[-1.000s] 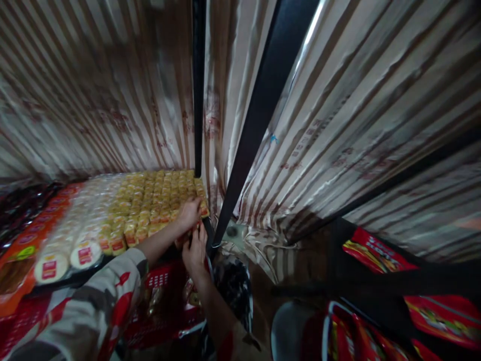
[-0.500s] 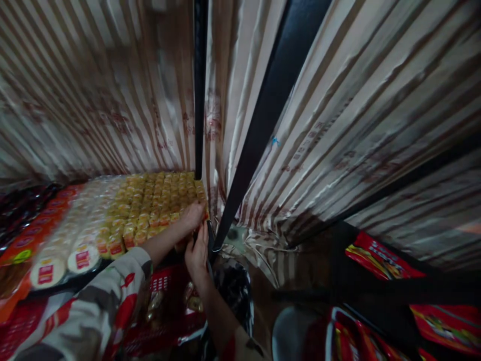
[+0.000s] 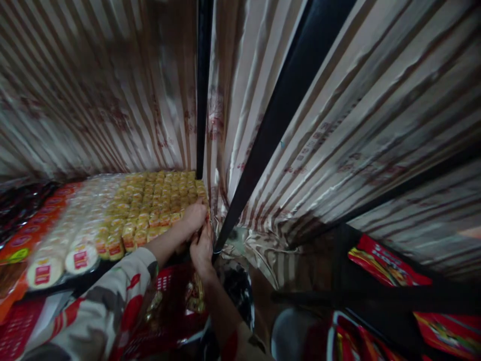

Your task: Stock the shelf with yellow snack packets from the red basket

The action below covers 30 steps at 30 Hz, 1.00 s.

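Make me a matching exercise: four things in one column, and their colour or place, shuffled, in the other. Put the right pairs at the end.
1. Small wrapped packs under the left hand
2. Basket
3. Flat packaging beside the white-ended rolls
4. Curtain

A. Orange
B. Hanging in pale folds behind the goods
C. Yellow, in close rows
D. Dark red, with small holes

Right pairs: 1-C, 2-D, 3-A, 4-B

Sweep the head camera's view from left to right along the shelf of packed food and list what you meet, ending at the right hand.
Dark shiny packets, orange packaging, clear-wrapped rows of white round items, rows of small yellow-wrapped packs, right hand.
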Tool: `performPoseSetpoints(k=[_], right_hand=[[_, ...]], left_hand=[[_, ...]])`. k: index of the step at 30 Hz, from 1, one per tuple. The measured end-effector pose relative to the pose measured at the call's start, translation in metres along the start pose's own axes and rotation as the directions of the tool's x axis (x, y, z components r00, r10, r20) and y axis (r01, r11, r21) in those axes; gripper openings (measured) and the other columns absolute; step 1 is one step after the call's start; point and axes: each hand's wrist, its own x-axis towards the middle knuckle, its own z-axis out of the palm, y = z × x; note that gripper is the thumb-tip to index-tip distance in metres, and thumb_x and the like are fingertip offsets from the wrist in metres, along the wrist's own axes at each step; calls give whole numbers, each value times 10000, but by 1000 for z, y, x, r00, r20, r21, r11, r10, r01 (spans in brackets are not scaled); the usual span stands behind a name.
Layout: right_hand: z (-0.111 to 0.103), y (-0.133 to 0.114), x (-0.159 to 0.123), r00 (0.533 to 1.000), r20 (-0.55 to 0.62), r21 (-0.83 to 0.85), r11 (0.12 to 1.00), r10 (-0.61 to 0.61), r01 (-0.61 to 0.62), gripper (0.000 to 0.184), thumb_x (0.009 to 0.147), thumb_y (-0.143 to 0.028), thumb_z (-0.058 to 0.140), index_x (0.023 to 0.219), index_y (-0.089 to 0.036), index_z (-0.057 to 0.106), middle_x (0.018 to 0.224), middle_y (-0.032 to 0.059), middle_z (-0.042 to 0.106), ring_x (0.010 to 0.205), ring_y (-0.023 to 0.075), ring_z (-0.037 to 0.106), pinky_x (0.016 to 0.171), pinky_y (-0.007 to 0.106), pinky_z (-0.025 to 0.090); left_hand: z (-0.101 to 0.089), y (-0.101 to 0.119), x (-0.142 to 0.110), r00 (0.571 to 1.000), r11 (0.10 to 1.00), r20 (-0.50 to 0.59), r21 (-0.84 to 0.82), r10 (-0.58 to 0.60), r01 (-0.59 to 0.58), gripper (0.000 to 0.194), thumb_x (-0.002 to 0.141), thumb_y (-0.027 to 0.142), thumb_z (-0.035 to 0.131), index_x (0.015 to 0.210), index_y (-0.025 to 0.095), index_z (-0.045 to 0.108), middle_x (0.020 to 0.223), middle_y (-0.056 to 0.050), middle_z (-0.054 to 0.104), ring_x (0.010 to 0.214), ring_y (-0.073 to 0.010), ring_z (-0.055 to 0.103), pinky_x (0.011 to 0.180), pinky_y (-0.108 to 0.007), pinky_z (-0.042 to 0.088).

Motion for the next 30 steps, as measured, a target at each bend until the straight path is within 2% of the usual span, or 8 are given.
performPoseSetpoints(k=[5,12,16,19,21,23,26,30], right_hand=[[-2,2,2,999,-23,-5,999,-36,36,572,776,-101,398,1346,-52,420,1386,167,427,1327,240,334,1103,394,281],[1,2,0,997,-53,-20,999,-52,51,529,810,-124,366,1329,-46,437,1398,186,404,1327,243,330,1084,408,305],[-6,0,-3,991,-69,3,993,-119,119,557,820,-120,351,1372,-52,371,1420,180,379,1353,236,289,1079,425,315],[-10,2,-9,979,-58,12,981,-193,194,580,826,-98,337,1405,-76,314,1457,156,329,1378,218,243,1095,423,298],[-10,7,-17,970,-38,10,971,-240,241,566,847,-114,335,1411,-80,302,1470,156,302,1387,218,220,1102,434,287],[-8,13,-25,962,-15,4,962,-272,272,546,865,-151,349,1406,-84,315,1476,164,286,1390,231,210,1100,453,286],[-5,21,-35,958,33,-21,958,-284,285,511,856,-193,417,1357,-95,410,1462,169,314,1379,259,235,1089,461,303],[-8,20,-34,961,94,-58,962,-261,267,453,830,-166,457,1277,-135,522,1404,148,413,1329,260,333,1068,439,338]], left_hand=[[-1,-2,-4,996,996,-75,66,57,-52,390,846,159,402,1221,214,493,1192,-111,537,878,-212,643,713,-301,500],[4,-7,-6,995,997,-90,71,35,-28,323,892,255,370,1148,240,567,1184,-106,530,835,-212,648,663,-305,503],[2,-9,-22,967,999,-255,-49,-19,6,341,888,248,378,1179,226,554,1234,-91,509,878,-191,628,688,-284,499],[6,-10,-45,920,974,-371,-223,-130,48,314,882,216,381,1116,180,588,1144,-91,549,921,-171,603,773,-272,492],[13,-10,-64,900,941,-397,-335,-181,41,296,873,180,378,1049,148,614,1045,-93,578,933,-170,589,830,-285,482],[25,-9,-81,895,907,-395,-419,-209,27,287,860,152,377,1002,135,626,985,-92,598,936,-175,582,864,-307,476],[43,-7,-97,916,868,-346,-497,-205,6,290,839,128,384,985,137,635,979,-90,625,948,-179,586,901,-331,469],[58,-3,-100,946,853,-265,-521,-188,24,347,794,83,408,1060,103,630,1166,-135,601,1100,-201,556,995,-349,423]])
